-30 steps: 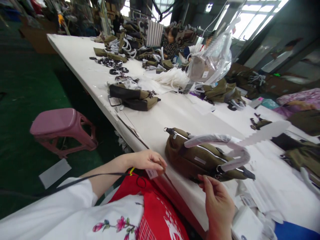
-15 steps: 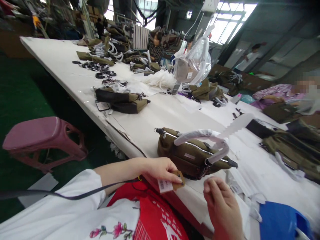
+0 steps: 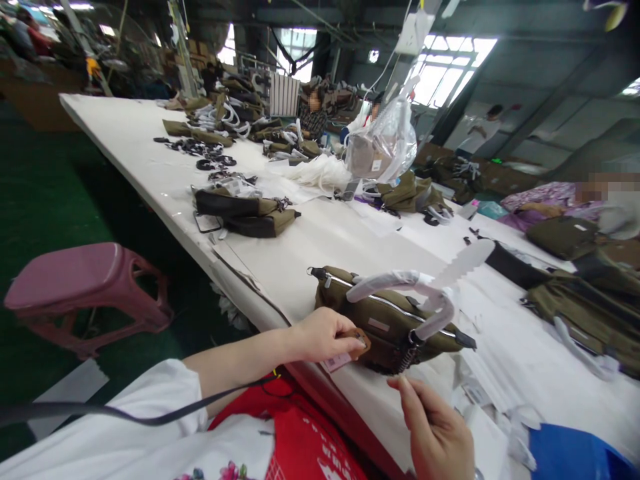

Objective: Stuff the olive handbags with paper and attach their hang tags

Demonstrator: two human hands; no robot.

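Observation:
An olive-green handbag [image 3: 333, 291] with a silver zip stands upright near the table's front edge. Its handle [image 3: 385, 279] is wrapped in white material, and a dark chain-like piece [image 3: 407, 359] hangs from the handle's base. In front of the bag, my left hand [image 3: 323, 337] is closed on a brown hang tag [image 3: 363, 341] with a white label [image 3: 337, 362] beneath it. My right hand [image 3: 437, 427] is closed in a pinch, just right of the tag and below the chain. Anything between its fingertips is too small to make out.
Two dark-bottomed olive bags [image 3: 265, 223] lie farther left on the white table [image 3: 300, 260]. A plastic-covered bag [image 3: 375, 150] appears at mid-table. A blue container [image 3: 575, 453] sits at right, a pink stool [image 3: 85, 273] at left. A co-worker's patterned sleeve [image 3: 540, 197] shows across the table.
My right hand has moved left, closer to the tag, with its fingertips pinched. My left hand keeps hold of the tag, now tilted closer to the bag. The view has shifted slightly upward.

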